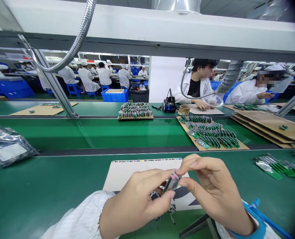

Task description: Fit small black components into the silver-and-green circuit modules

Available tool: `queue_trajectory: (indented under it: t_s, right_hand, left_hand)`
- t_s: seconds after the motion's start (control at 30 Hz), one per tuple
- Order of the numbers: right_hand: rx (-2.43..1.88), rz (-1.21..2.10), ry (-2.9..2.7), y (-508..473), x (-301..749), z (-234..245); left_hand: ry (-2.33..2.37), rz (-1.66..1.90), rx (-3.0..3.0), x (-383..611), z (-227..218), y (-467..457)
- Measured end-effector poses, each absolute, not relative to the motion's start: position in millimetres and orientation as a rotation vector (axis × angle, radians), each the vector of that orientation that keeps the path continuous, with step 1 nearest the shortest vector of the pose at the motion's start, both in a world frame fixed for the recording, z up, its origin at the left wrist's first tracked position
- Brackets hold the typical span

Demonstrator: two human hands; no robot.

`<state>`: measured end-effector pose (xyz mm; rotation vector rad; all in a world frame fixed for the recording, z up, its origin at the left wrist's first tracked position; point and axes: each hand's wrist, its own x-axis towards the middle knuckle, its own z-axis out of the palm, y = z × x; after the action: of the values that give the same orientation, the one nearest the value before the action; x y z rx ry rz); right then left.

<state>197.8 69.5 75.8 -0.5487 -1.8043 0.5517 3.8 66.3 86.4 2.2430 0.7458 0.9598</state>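
A small circuit board module (pixel 171 182), with a metallic cover and a pink patch near its top, is held tilted above a white card (pixel 127 169). My left hand (pixel 137 196) pinches it between thumb and fingers. From the other side, my right hand (pixel 209 186) has its thumb and index finger closed at the module's upper edge; whether anything small sits between those fingertips is hidden. Behind my left hand, a black-and-white speckled coil (pixel 172 207) partly shows on the card. A blue band (pixel 259 229) with a cord circles my right wrist.
Rows of circuit boards lie on a cardboard sheet (pixel 192 141) ahead. More boards (pixel 274 166) rest at right, near stacked cardboard (pixel 266 122). A plastic bag (pixel 10 149) lies left. A metal hose (pixel 80 36) hangs overhead. Two co-workers in white coats sit opposite.
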Motion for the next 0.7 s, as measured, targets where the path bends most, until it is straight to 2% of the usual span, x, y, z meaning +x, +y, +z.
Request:
queue_trajectory:
  t_s: [0.7]
  right_hand:
    - [-0.619,0.678,-1.823,74.8,195.9,70.8]
  left_hand:
    - [0.779,1.130,2.899,1.0,76.9,71.5]
